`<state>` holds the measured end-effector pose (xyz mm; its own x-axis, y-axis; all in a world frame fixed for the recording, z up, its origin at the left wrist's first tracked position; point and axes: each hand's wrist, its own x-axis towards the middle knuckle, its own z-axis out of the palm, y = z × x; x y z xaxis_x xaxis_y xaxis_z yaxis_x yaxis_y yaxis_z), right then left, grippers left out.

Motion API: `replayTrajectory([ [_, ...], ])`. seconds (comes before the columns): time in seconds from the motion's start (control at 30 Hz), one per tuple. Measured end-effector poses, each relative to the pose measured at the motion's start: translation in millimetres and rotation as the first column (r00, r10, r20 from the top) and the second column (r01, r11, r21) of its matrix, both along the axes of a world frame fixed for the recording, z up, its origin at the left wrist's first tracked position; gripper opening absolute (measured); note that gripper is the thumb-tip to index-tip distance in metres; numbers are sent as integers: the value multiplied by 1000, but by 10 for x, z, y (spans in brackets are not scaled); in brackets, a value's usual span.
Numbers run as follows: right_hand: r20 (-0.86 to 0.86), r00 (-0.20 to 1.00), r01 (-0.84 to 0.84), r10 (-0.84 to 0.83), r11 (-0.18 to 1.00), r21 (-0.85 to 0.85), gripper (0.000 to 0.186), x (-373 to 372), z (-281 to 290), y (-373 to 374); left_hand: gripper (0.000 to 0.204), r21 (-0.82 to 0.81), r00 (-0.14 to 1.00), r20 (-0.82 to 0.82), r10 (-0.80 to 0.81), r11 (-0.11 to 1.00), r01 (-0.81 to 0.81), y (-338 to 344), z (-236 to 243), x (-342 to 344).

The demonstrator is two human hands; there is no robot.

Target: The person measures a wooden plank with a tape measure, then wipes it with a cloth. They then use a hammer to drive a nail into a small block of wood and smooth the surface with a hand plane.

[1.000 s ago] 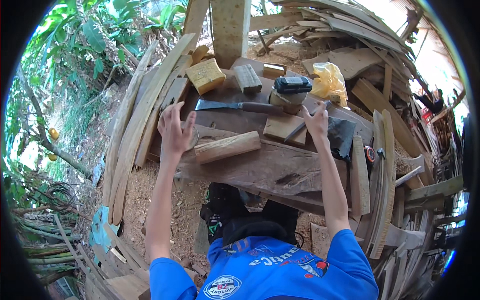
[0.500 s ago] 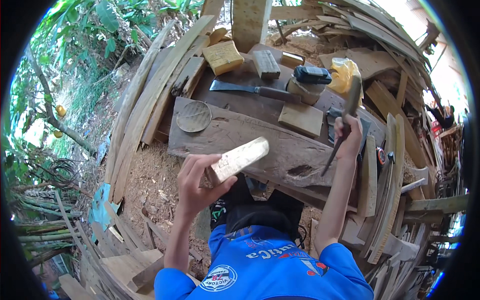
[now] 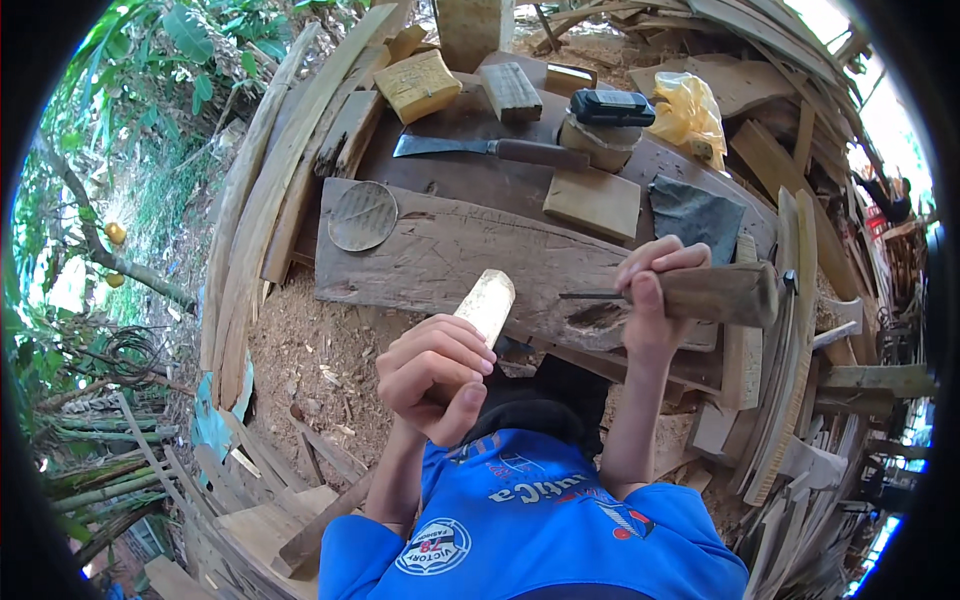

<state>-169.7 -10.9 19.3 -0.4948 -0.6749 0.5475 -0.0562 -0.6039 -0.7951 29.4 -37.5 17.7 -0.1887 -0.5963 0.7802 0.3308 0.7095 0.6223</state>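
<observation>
My left hand [image 3: 432, 375] is closed around a pale wooden block [image 3: 487, 303]; its rounded end sticks out past my fingers and the rest is hidden in my grip. At the right, my right hand [image 3: 660, 285] grips a wooden-handled chisel [image 3: 720, 293] where handle and shaft meet. The thick handle points right, and its narrow dark shaft points left over a heavy, scarred plank [image 3: 440, 240]. On that plank's left end lies a round wooden disc [image 3: 362, 216]. Block and chisel are apart, both above the near side of the bench.
Beyond the plank lie a wide-bladed knife [image 3: 490, 149], several wood blocks [image 3: 595, 203] and a dark cloth [image 3: 695, 217]. A black device [image 3: 612, 107] rests on a round container [image 3: 600, 140], near a yellow plastic bag [image 3: 690, 112]. Long boards [image 3: 265, 200] flank the bench; sawdust [image 3: 300, 350] covers the ground.
My right hand has come down and left, turning the chisel from upright to nearly level. The left hand has rolled over the block, which now points more steeply away from me.
</observation>
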Motion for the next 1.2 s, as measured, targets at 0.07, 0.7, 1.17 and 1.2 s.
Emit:
replayTrajectory([
  [0.07, 76, 996, 40, -47, 995, 89, 19, -21, 66, 48, 7, 43, 999, -32, 21, 999, -20, 7, -32, 3],
  [0.7, 74, 900, -382, 429, 861, -337, 26, 557, 238, 208, 11, 42, 977, 38, 212, 976, -213, 287, 17, -154],
  [1.17, 280, 899, -317, 337, 941, -114, 24, 541, 345, 271, 8, 58, 979, -9, 202, 978, -202, 233, -26, -115],
  [1.2, 223, 917, -293, 331, 937, -189, 22, 527, 394, 259, 9, 51, 980, -5, 200, 979, -199, 236, -23, -117],
])
